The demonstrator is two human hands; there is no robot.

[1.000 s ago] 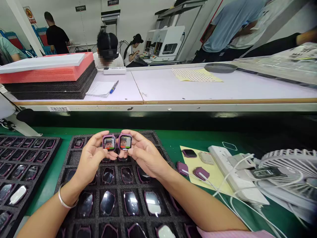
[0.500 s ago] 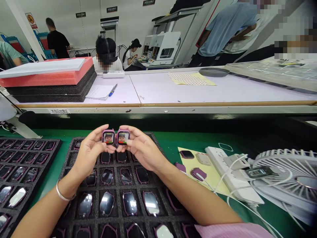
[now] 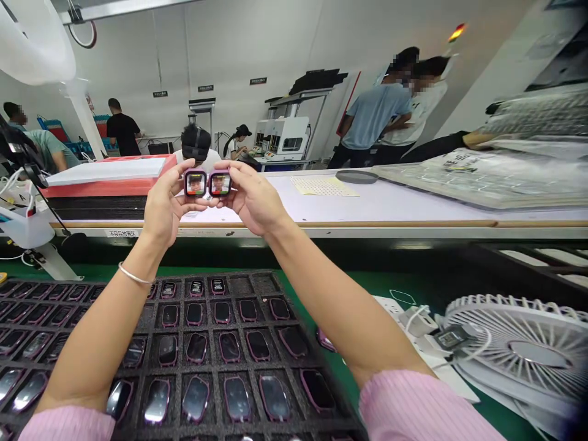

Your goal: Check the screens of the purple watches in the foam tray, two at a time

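My left hand is raised in front of me, fingers pinched round a small purple-framed smartwatch body with a lit screen. My right hand pinches a second, matching watch body right beside the first, the two edges touching. Both screens face me. Below my forearms lies a black foam tray whose pockets hold several purple watch bodies with dark screens.
Another foam tray of watch bodies lies at the left. A white fan and a power strip with cables stand at the right on the green mat. Behind is a long white bench with foam stacks and papers. Several people work beyond.
Both hands have risen together with the two watch bodies, from just over the tray to the level of the white bench behind. My view has tilted upward.
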